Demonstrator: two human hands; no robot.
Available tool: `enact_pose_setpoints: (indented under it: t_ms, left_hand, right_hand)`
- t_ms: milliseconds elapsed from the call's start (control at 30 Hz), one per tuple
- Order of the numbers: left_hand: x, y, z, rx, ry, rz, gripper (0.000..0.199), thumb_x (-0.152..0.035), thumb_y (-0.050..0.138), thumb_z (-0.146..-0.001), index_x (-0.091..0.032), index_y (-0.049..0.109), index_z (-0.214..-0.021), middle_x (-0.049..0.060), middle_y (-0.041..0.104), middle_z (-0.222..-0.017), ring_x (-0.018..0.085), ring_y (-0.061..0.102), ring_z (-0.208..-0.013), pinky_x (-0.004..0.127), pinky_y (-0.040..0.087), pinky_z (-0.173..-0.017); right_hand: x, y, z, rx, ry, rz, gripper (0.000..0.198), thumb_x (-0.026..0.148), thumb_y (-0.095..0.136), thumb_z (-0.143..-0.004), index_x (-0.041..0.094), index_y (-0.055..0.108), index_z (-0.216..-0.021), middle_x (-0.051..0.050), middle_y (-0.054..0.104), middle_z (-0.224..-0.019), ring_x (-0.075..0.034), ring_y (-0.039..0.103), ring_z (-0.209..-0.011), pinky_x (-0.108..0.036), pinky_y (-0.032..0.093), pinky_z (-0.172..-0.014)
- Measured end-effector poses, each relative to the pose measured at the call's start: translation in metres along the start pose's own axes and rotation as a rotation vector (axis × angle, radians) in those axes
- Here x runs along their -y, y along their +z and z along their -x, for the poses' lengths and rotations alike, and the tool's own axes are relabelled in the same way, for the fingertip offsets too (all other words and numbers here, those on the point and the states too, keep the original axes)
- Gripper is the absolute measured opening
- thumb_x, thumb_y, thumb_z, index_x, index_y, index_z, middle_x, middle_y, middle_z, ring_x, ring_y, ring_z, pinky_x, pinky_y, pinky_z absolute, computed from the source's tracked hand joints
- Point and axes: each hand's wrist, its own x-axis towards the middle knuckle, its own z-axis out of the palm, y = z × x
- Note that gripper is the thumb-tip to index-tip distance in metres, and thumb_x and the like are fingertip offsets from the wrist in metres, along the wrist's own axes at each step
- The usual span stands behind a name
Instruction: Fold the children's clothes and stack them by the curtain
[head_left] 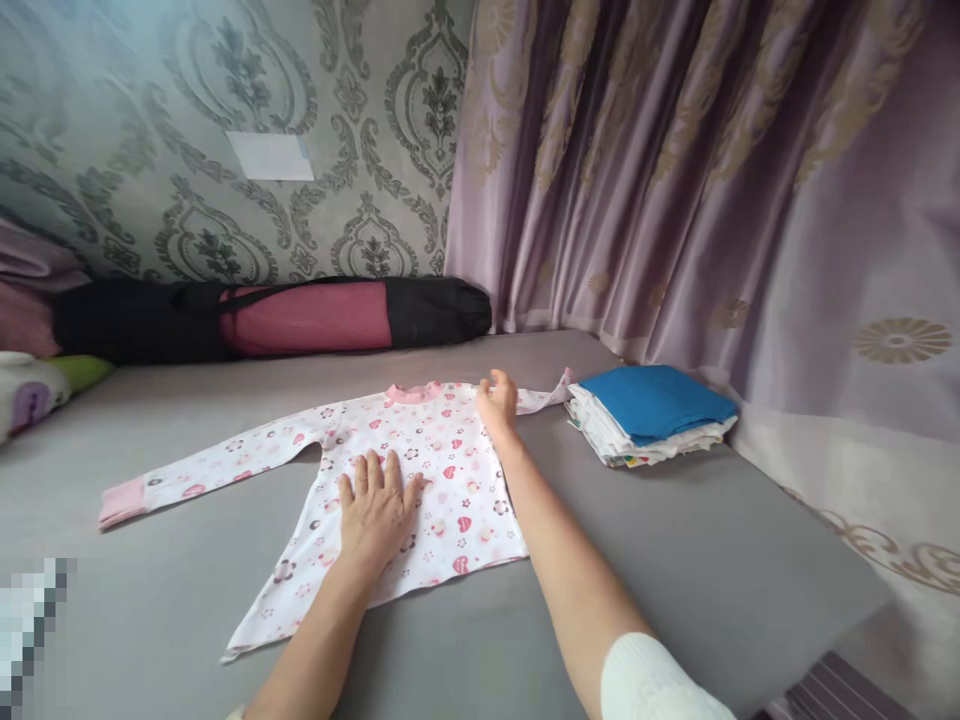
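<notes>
A long-sleeved child's shirt (441, 505), white with pink hearts, flowers and a pink collar, lies spread on a grey bed surface (465, 655). Flat on its front, with fingers spread, rests my left hand (376, 510). My right hand (498, 402) is at the shoulder on the right side, its fingers bent and somewhat apart, with no cloth visibly gripped. One sleeve stretches straight out to the left, ending in a pink cuff (122, 502). The other sleeve (541, 398) runs right, partly behind my right hand, its cuff twisted upward near the folded pile.
To the right sits a stack of folded clothes (651, 415), blue on top. A long black and maroon bag (307, 317) lies along the patterned wall. Purple curtains (637, 180) hang beside the bed. A plush-looking item (37, 390) is at the far left.
</notes>
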Motion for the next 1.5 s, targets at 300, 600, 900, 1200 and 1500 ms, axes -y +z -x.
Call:
enact_pose_setpoints:
  t_ms: [300,600,900,1200,1500]
  left_hand:
    - [0.000,-0.008,-0.001,0.070,0.019,0.022,0.058,-0.048,0.027,-0.098,-0.023,0.035,-0.149,0.021,0.033,-0.154,0.040,0.025,-0.143,0.058,0.022,-0.110]
    - [-0.002,-0.033,-0.031,0.093,0.152,0.121,0.043,-0.047,0.032,-0.097,-0.017,0.063,-0.105,0.018,0.051,-0.135,0.034,0.044,-0.130,0.048,0.038,-0.101]
    - [-0.051,-0.009,-0.108,0.020,0.428,0.434,0.023,-0.018,0.044,-0.089,-0.019,0.058,-0.107,0.010,0.064,-0.113,0.021,0.060,-0.108,0.030,0.047,-0.091]
    - [-0.107,-0.014,-0.188,0.050,0.384,0.459,0.041,-0.009,0.040,-0.089,-0.019,0.055,-0.126,0.011,0.060,-0.129,0.021,0.055,-0.120,0.033,0.042,-0.102]
    - [-0.119,-0.004,-0.204,0.114,0.339,0.462,0.025,-0.017,0.049,-0.088,-0.018,0.066,-0.106,0.009,0.062,-0.115,0.020,0.063,-0.103,0.026,0.047,-0.090]
  right_hand:
    - [-0.040,-0.052,-0.001,-0.187,0.401,0.140,0.044,0.025,0.055,-0.077,0.017,0.065,-0.119,-0.019,0.044,-0.137,-0.035,0.044,-0.121,-0.047,0.037,-0.099]
    - [-0.064,-0.051,-0.025,-0.111,0.429,0.095,0.061,0.026,0.055,-0.074,0.012,0.052,-0.133,-0.023,0.044,-0.138,-0.035,0.042,-0.128,-0.049,0.034,-0.103]
    - [-0.080,-0.042,-0.041,-0.339,0.369,-0.405,0.043,0.030,0.053,-0.072,0.014,0.061,-0.111,-0.014,0.064,-0.118,-0.028,0.054,-0.119,-0.044,0.040,-0.105]
    - [-0.084,-0.042,-0.051,-0.440,0.457,-1.045,0.055,0.029,0.068,-0.066,0.020,0.048,-0.116,-0.002,0.067,-0.098,-0.019,0.068,-0.094,-0.035,0.057,-0.081]
    - [-0.064,-0.060,-0.052,-0.301,0.352,-1.300,0.094,0.014,0.071,-0.061,0.033,0.028,-0.142,-0.004,0.063,-0.127,-0.018,0.065,-0.105,-0.038,0.054,-0.086]
